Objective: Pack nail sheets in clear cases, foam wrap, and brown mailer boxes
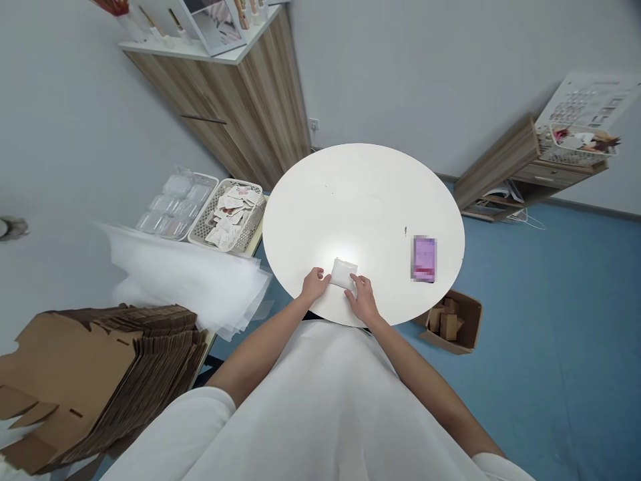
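A small white packet (344, 273) lies on the round white table (360, 194) near its front edge. My left hand (315, 283) is at the packet's left side, thumb and fingers apart, holding nothing. On the right side, my right hand (362, 296) touches the packet with its fingertips; its fingers are spread and not closed round it. Further right on the table lies a pixelated purple rectangular object (424, 259), away from both hands.
Left of the table are a basket of cards (228, 217), clear plastic boxes (173, 204), translucent sheets (175, 274) and stacked flat cardboard (150, 374). An open carton (468, 324) stands on the floor at the right. Wooden cabinets (260, 100) stand behind.
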Demonstrator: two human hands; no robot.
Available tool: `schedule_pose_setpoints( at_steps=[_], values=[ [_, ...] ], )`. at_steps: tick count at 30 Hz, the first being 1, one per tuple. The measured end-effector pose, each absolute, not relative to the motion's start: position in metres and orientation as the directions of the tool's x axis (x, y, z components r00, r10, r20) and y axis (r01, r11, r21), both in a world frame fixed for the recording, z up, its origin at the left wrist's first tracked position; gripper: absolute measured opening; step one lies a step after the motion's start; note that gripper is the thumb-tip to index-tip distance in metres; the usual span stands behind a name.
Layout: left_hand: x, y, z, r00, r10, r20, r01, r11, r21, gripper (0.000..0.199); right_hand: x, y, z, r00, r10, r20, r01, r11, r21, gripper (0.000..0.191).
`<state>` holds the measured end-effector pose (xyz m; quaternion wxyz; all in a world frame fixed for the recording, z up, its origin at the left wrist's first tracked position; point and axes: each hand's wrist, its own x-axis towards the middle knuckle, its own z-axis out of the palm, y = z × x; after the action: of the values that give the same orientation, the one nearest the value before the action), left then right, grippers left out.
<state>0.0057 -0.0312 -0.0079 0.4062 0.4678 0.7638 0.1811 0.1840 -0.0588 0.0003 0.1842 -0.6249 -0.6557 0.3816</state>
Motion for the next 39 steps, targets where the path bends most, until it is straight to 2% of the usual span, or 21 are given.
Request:
schedule_pose_setpoints(
  at_steps=[5, 11, 16, 20, 26, 34, 39],
  values=[
    [0.013, -0.027, -0.008, -0.176, 0.874, -0.454, 0.576, 0.465, 0.672, 0.035, 0.177, -0.049, -0.009, -0.146, 0.928, -0.344, 0.669, -0.164, -0.725, 0.054],
    [0.010, -0.022, -0.015, -0.055, 0.900, -0.432, 0.545, 0.390, 0.743, 0.032, 0.170, -0.037, -0.010, -0.135, 0.918, -0.372, 0.570, -0.235, -0.787, 0.055],
    [-0.023, -0.010, -0.014, -0.111, 0.917, -0.383, 0.526, 0.382, 0.760, 0.031, 0.135, -0.018, -0.003, -0.124, 0.873, -0.471, 0.485, -0.361, -0.797, 0.054],
    [-0.072, 0.008, -0.013, -0.154, 0.927, -0.342, 0.527, 0.370, 0.765, 0.025, 0.085, 0.006, -0.001, -0.152, 0.856, -0.494, 0.389, -0.408, -0.826, 0.056],
    [-0.139, 0.038, -0.019, -0.219, 0.938, -0.268, 0.538, 0.345, 0.769, 0.039, 0.008, 0.041, 0.002, -0.189, 0.843, -0.504, 0.251, -0.454, -0.855, 0.055],
    [-0.188, 0.068, -0.018, -0.208, 0.939, -0.275, 0.549, 0.345, 0.761, 0.054, -0.039, 0.087, 0.000, -0.262, 0.856, -0.446, 0.257, -0.384, -0.887, 0.057],
    [-0.198, 0.081, -0.018, -0.204, 0.934, -0.292, 0.540, 0.356, 0.763, 0.059, -0.052, 0.107, 0.006, -0.270, 0.840, -0.471, 0.268, -0.404, -0.875, 0.060]
  ],
)
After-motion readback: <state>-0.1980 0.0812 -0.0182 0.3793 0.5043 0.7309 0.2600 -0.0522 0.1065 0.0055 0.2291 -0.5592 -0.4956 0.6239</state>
